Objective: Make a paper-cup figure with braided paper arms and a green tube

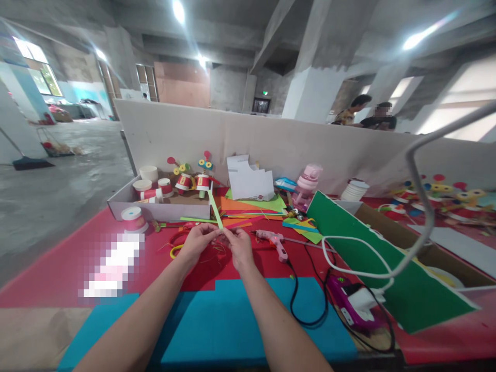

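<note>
Both hands meet over the red table cover and pinch the near end of a light green paper strip (216, 209), which points up and away. My left hand (199, 242) has its fingers closed at the strip's end. From the other side, my right hand (239, 245) grips the same end, thumb and fingertips together. Scissors with yellow and red handles (176, 251) lie beside the left hand, partly hidden by it. A pink glue gun (274, 243) with a small red light rests right of the right hand.
A shallow box (163, 211) at left holds paper cups and cup figures. Coloured paper sheets (251, 206) lie behind the hands. A green board (372, 258), a purple power strip (351, 305) and a white cable (420, 196) occupy the right. Blue sheets (217, 325) cover the front.
</note>
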Action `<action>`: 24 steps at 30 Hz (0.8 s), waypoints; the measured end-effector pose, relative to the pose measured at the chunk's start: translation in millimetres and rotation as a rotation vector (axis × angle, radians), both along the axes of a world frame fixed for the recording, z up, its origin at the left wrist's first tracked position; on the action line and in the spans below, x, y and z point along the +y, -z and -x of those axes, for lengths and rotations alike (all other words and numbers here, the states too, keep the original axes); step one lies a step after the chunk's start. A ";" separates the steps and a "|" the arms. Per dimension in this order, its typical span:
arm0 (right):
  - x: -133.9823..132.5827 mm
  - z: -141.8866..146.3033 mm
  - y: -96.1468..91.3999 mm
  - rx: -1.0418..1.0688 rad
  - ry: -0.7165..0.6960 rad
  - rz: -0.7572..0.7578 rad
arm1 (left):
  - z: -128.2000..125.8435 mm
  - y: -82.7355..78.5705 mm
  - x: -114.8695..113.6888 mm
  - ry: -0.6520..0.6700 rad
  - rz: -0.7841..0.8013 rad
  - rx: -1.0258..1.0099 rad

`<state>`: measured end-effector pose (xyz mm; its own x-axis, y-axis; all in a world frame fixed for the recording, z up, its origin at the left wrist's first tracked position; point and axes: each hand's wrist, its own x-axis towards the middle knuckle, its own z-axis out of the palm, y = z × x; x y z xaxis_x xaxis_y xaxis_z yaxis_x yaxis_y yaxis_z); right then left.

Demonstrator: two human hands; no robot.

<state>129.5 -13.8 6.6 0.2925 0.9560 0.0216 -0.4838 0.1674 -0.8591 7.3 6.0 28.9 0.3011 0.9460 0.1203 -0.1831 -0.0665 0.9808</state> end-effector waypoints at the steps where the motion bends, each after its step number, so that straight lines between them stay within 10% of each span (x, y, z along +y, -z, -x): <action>1: -0.1 0.8 0.5 -0.012 0.003 -0.008 | -1.1 1.0 0.0 -0.023 -0.007 0.001; 24: -8.6 -10.6 -5.7 0.080 -0.319 0.035 | 8.2 -1.7 4.7 0.011 -0.020 0.054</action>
<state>140.1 -22.4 12.4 -0.0223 0.9995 -0.0237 -0.5732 -0.0322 -0.8187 -0.9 10.7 30.5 0.3177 0.9402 0.1224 -0.1312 -0.0843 0.9878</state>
